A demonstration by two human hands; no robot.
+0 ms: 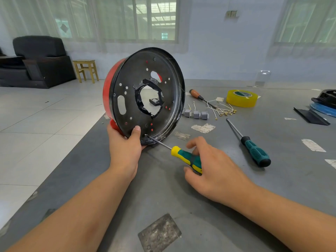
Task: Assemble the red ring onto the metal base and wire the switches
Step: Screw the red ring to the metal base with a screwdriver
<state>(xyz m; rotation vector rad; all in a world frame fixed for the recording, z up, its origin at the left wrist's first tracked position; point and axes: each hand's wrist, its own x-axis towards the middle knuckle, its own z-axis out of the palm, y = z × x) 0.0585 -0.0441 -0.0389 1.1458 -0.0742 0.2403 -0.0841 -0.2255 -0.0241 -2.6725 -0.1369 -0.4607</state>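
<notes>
The metal base (145,95) hides most of the red ring (107,91) behind it (only a left sliver shows). The right hand (216,171) covers the rear of the screwdriver (185,157) handle. A black and blue object (325,106) is cut off at the right edge. The small thing (155,101) seen through the base's centre hole is too small to tell.

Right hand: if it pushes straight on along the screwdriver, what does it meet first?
The right hand drives the screwdriver up-left; its tip already sits at a screw near the metal base's lower rim, so that comes first.

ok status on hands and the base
Left hand holds metal base upright, red ring behind. Right hand grips screwdriver, tip at bottom screw. Nothing blocking.
</notes>
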